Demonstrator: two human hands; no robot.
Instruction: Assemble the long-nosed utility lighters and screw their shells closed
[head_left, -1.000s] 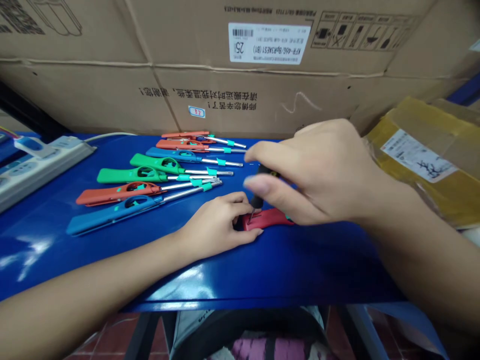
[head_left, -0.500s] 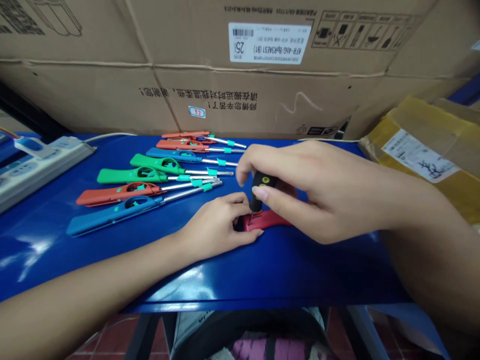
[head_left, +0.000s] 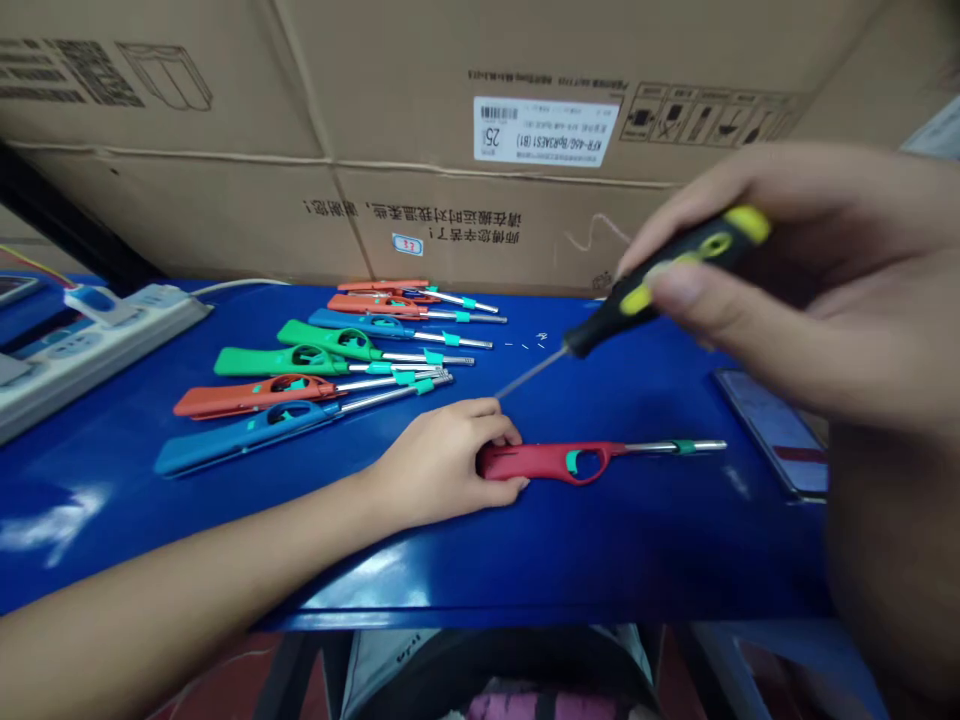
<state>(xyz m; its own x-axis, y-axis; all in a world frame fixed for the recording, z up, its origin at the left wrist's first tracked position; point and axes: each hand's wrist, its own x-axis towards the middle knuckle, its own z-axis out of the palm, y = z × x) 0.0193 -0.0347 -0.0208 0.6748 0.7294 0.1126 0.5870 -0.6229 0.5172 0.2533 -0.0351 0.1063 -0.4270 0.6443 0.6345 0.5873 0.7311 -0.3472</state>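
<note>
A red long-nosed lighter (head_left: 544,461) lies flat on the blue table (head_left: 570,560), its metal tube pointing right. My left hand (head_left: 457,455) grips the lighter's handle end between thumb and fingers. Above and to the right, my right hand (head_left: 795,270) is closed round the black and yellow handle of a screwdriver (head_left: 626,305). The screwdriver is tilted, its thin shaft pointing down-left, and its tip looks apart from the red lighter, near my left fingers.
Several lighters, among them a blue one (head_left: 251,433) and a green one (head_left: 274,361), lie in a row at left. A power strip (head_left: 105,340) lies beyond them. A phone (head_left: 772,430) is at right; small white bits (head_left: 541,338) lie behind. A carton (head_left: 420,120) stands at the back.
My right hand has lifted the screwdriver off the red lighter and moved up and right, tilting it. My left hand still holds the lighter, which now shows nearly whole.
</note>
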